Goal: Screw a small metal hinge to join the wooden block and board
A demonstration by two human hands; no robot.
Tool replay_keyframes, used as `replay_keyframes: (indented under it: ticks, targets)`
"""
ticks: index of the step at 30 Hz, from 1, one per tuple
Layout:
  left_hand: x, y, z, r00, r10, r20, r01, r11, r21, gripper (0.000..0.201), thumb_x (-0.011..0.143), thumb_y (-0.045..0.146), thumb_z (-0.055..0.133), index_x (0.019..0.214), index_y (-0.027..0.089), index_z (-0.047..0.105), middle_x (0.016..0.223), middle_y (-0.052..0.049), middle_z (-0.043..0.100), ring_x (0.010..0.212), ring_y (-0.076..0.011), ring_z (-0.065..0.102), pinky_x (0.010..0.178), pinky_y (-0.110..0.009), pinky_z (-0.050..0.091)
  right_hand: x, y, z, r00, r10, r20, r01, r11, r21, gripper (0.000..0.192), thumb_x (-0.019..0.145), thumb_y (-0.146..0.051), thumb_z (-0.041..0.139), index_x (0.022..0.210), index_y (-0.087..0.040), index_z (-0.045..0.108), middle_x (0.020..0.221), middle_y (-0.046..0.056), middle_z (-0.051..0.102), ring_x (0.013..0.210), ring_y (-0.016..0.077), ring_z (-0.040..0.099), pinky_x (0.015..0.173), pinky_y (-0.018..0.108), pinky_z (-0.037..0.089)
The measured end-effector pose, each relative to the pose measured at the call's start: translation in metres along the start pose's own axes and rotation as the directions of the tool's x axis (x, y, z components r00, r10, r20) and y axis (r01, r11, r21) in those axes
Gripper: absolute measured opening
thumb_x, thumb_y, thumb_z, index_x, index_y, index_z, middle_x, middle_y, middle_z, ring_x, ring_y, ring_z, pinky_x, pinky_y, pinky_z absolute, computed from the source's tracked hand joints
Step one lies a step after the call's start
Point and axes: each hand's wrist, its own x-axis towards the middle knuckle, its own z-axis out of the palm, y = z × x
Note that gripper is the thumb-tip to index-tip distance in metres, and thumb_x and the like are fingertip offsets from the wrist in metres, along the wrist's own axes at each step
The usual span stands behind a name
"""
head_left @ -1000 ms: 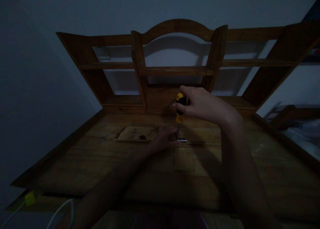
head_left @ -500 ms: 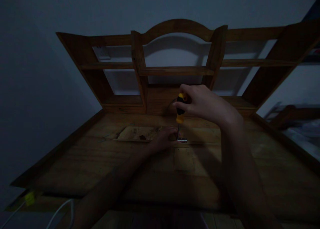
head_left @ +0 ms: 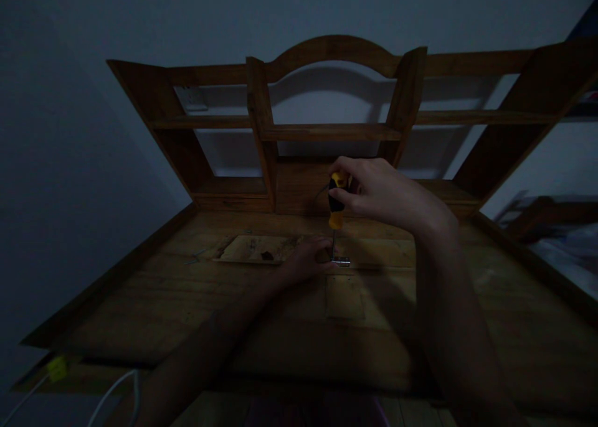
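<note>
A yellow and black screwdriver [head_left: 336, 218] stands nearly upright over the wooden desk top [head_left: 261, 302], its tip down at a small shiny metal hinge [head_left: 342, 261]. My right hand [head_left: 367, 184] is closed around the upper part of its handle. Low on the desk, my left hand [head_left: 308, 258] has thumb and finger pinched at the left end of the hinge, close to the screwdriver's tip. Whatever those fingertips hold is too small and dark to make out. Left of that hand, a recessed strip [head_left: 247, 248] shows rough, damaged wood.
A wooden shelf unit [head_left: 329, 131] rises along the back of the desk against the wall. Small thin metal pieces [head_left: 195, 256] lie on the left of the desk top. At the front left are a yellow object [head_left: 57, 368] and a white cable [head_left: 112, 389].
The fingers of my right hand have shifted around the screwdriver handle, with the thumb now folded closer in. My left hand and the hinge stay in place.
</note>
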Motion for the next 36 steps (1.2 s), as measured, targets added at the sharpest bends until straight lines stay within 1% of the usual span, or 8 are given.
replay_keyframes:
  ticks: [4,8,13,16,21,26,31,36]
  targets:
    - [-0.0003,-0.0019,0.0008,1.000,-0.020,0.012,0.020,1.000,0.009,0.025,0.085,0.032,0.080,0.105,0.022,0.070,0.107,-0.003,0.073,0.103,-0.0226,0.068,0.093,-0.036,0.053,0.0033,0.0015,0.0045,0.999,0.028,-0.035,-0.031,0.996,-0.079,0.024,0.096,-0.039,0.062,0.110,-0.019,0.064,0.101,0.009,0.071,0.090,0.0250,0.066,0.077,0.034,0.044]
    - [-0.0008,-0.0021,0.0009,1.000,-0.009,-0.011,0.009,1.000,0.013,0.023,0.085,0.032,0.080,0.103,0.021,0.070,0.106,-0.003,0.073,0.102,-0.0221,0.068,0.092,-0.035,0.052,0.0051,0.0015,0.0063,0.998,0.059,-0.039,-0.064,0.988,-0.139,0.032,0.097,-0.046,0.056,0.109,-0.017,0.065,0.101,0.011,0.071,0.090,0.0270,0.066,0.078,0.036,0.044]
    - [0.0001,-0.0023,0.0010,1.000,-0.007,0.007,0.007,1.000,-0.009,0.022,0.086,0.033,0.079,0.104,0.023,0.071,0.107,-0.003,0.073,0.104,-0.0227,0.068,0.094,-0.037,0.052,0.0043,0.0016,0.0042,1.000,0.025,-0.003,-0.025,0.996,-0.085,0.028,0.094,-0.031,0.056,0.115,-0.015,0.066,0.112,0.012,0.072,0.100,0.0270,0.066,0.086,0.036,0.046]
    - [0.0001,-0.0010,0.0000,1.000,-0.004,0.014,0.004,1.000,-0.013,0.023,0.086,0.033,0.079,0.105,0.022,0.070,0.107,-0.003,0.073,0.104,-0.0225,0.068,0.094,-0.037,0.052,0.0037,0.0014,0.0032,1.000,0.003,0.004,-0.003,0.999,-0.033,0.029,0.095,-0.029,0.056,0.120,-0.018,0.065,0.111,0.010,0.073,0.098,0.0245,0.067,0.084,0.033,0.046]
    - [-0.0002,0.0012,-0.0006,1.000,0.008,0.005,-0.008,1.000,-0.025,0.024,0.087,0.031,0.079,0.106,0.021,0.069,0.108,-0.004,0.072,0.105,-0.0224,0.067,0.094,-0.036,0.051,0.0046,0.0016,0.0052,0.999,0.010,-0.033,-0.013,0.995,-0.101,0.024,0.098,-0.040,0.058,0.105,-0.019,0.066,0.099,0.009,0.072,0.088,0.0239,0.065,0.076,0.034,0.043]
    - [-0.0004,0.0026,-0.0012,1.000,0.012,0.013,-0.012,1.000,-0.009,0.020,0.088,0.032,0.078,0.103,0.021,0.070,0.105,-0.004,0.071,0.102,-0.0221,0.066,0.093,-0.036,0.052,0.0044,0.0008,0.0039,0.998,0.046,-0.034,-0.050,0.990,-0.130,0.035,0.099,-0.050,0.053,0.092,-0.018,0.067,0.091,0.009,0.072,0.080,0.0239,0.064,0.071,0.034,0.041]
    - [-0.0024,-0.0001,0.0004,1.000,0.023,-0.013,-0.023,0.999,0.024,0.025,0.086,0.033,0.079,0.106,0.022,0.069,0.108,-0.004,0.067,0.106,-0.0227,0.064,0.096,-0.036,0.051,0.0023,-0.0016,-0.0005,1.000,0.020,-0.009,-0.020,0.998,-0.062,0.021,0.095,-0.030,0.055,0.106,-0.018,0.068,0.099,0.009,0.074,0.088,0.0238,0.066,0.076,0.033,0.043]
    - [-0.0022,-0.0046,0.0030,0.998,0.050,-0.025,-0.048,0.998,0.041,0.029,0.085,0.032,0.080,0.108,0.022,0.065,0.116,-0.005,0.061,0.113,-0.0230,0.061,0.101,-0.038,0.051,0.0030,-0.0033,0.0015,0.999,0.005,-0.040,-0.007,0.998,-0.060,0.019,0.098,-0.031,0.054,0.100,-0.018,0.068,0.089,0.007,0.072,0.081,0.0221,0.066,0.069,0.031,0.041]
